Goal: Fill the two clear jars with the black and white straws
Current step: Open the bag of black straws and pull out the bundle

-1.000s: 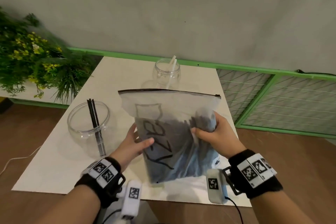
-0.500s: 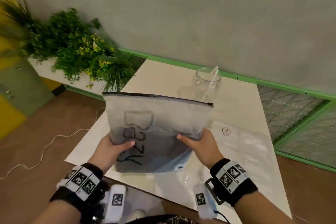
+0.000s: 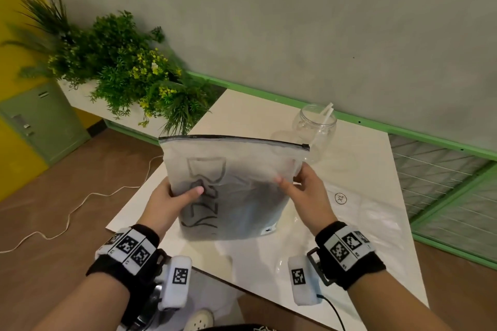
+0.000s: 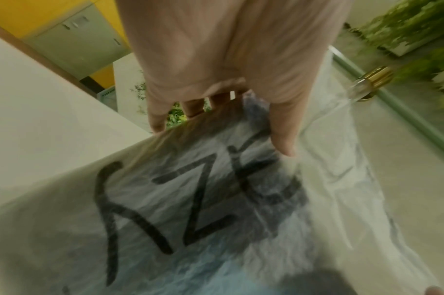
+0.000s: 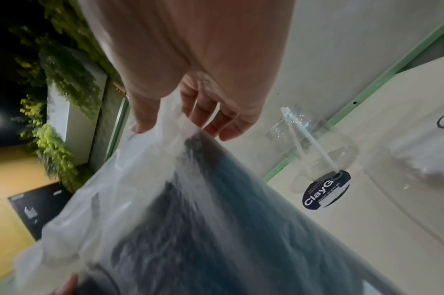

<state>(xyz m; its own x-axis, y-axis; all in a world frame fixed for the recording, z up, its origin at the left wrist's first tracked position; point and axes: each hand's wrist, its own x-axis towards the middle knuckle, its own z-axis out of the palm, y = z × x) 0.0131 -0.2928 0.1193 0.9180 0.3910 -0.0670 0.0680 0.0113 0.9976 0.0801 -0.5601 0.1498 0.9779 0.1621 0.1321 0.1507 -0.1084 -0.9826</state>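
Since half a second ago the right hand (image 3: 305,193) has climbed the bag (image 3: 234,185) edge toward 3 o'clock, while the left hand (image 3: 172,197) pinches the 9 o'clock edge, thumb in front. The jar (image 3: 317,126) with white straws (image 3: 326,113) stands at 1 o'clock on the table (image 3: 371,223). Only the right wrist view shows the jar's dark round label (image 5: 325,192).

Soft even light, blurred wrist views

This looks like a café or shop-like indoor corner. A white worktop (image 3: 357,177) stands against a grey wall with green trim. Left of it sit a planter of greenery (image 3: 121,72), a green cabinet (image 3: 43,118) and a yellow wall; wood-look flooring lies below.
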